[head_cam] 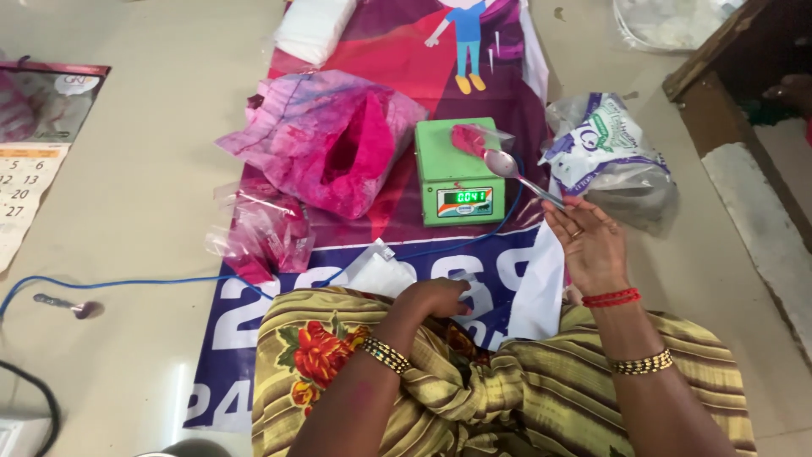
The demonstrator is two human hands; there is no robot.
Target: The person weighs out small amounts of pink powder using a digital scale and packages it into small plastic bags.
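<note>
We are weighing pink powder on the green scale (459,172). Left of it, the big stained powder bag (331,140) is gaping; below it, our left hand (436,296) is resting curled on the banner (254,322). On the scale, a small pouch (474,138) is sitting, looking part-filled, while our right hand (588,241) is pinching the spoon (518,172), likely needing a steady tip.

Calendar (25,190) cut off left, left hand's fingertips (461,292) hidden (curled under)

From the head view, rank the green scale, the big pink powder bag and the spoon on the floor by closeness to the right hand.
From the right hand:
1. Green scale, just to its left.
2. Big pink powder bag, left of the scale.
3. Spoon on the floor, far left.
</note>
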